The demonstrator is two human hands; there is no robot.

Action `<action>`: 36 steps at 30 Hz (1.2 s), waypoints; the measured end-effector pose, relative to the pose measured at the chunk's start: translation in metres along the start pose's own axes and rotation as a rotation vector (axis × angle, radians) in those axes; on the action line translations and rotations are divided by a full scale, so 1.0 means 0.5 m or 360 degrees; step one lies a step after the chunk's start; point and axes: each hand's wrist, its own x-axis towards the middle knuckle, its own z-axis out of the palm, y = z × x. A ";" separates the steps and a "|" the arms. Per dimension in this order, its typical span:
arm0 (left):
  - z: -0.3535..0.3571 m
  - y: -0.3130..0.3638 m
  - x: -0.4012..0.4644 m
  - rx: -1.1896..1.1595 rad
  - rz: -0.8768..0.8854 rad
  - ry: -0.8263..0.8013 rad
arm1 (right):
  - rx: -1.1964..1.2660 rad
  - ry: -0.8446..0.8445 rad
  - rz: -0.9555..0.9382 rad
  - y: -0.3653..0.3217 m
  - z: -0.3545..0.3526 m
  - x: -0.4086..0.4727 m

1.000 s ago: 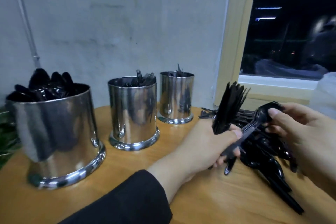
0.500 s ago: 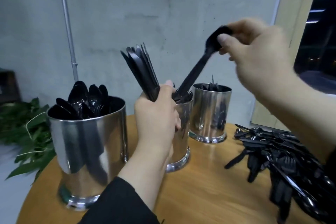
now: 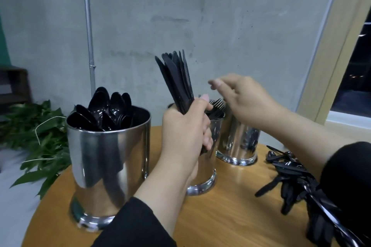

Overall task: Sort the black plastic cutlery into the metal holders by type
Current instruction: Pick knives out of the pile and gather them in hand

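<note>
Grey concrete wall (image 3: 230,16) stands behind a round wooden tabletop (image 3: 230,212), with a thin metal pipe (image 3: 88,26) running up the wall at the left and a window frame (image 3: 329,50) at the far right. Green leaves (image 3: 38,138) lie beyond the table's left edge.

Three shiny metal holders stand on the tabletop. The near left holder (image 3: 108,164), the widest, is full of black plastic spoons (image 3: 108,108), bowls up. The middle holder (image 3: 206,166) has black forks (image 3: 215,107) showing at its rim, tines up. The far right holder (image 3: 236,142) is partly hidden behind the right hand, so its contents cannot be told.

The left hand (image 3: 186,132), in front of the middle holder, has its fingers wrapped tight round a bundle of black knives (image 3: 176,78), blades fanned upward.

The right hand (image 3: 241,98) hovers above the middle and far holders, blurred, fingers loosely spread and holding nothing.

One loose pile of unsorted black cutlery (image 3: 297,184) lies on the tabletop at the near right.
</note>
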 end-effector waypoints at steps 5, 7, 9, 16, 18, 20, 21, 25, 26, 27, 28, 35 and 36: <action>0.024 -0.026 -0.042 0.0202 -0.0384 -0.0605 | 0.0874 -0.0159 0.0185 -0.016 -0.097 -0.094; 0.048 -0.049 -0.062 0.0374 -0.0534 -0.0712 | 0.0812 -0.0304 0.0287 -0.019 -0.110 -0.138; 0.075 -0.072 -0.078 0.0535 -0.0612 -0.0716 | 0.0829 -0.0282 0.0502 -0.010 -0.106 -0.168; 0.156 -0.119 -0.096 0.0872 -0.0459 -0.0799 | 0.0495 0.0027 0.0761 0.063 -0.110 -0.208; 0.172 -0.124 -0.084 0.0861 -0.0373 -0.0743 | 0.0427 0.0085 0.0719 0.077 -0.120 -0.198; 0.183 -0.136 -0.069 0.0780 -0.0269 -0.0652 | 0.0403 0.0187 0.0688 0.093 -0.132 -0.182; 0.186 -0.147 -0.060 0.0758 -0.0183 -0.0606 | 0.0392 0.0260 0.0675 0.101 -0.141 -0.170; 0.177 -0.203 -0.016 0.0821 0.0248 -0.0249 | 0.0525 0.0622 0.0585 0.136 -0.186 -0.101; 0.176 -0.214 -0.006 0.0901 0.0321 -0.0169 | 0.0547 0.0694 0.0567 0.145 -0.193 -0.079; 0.176 -0.222 0.004 0.0990 0.0362 -0.0126 | 0.0552 0.0740 0.0543 0.154 -0.199 -0.056; 0.179 -0.227 0.014 0.1080 0.0382 -0.0113 | 0.0546 0.0769 0.0522 0.164 -0.200 -0.032; 0.209 -0.239 0.079 0.1673 0.0451 -0.0152 | 0.0411 0.0693 0.0526 0.235 -0.141 0.102; 0.209 -0.241 0.087 0.1728 0.0438 -0.0172 | 0.0371 0.0636 0.0547 0.246 -0.127 0.112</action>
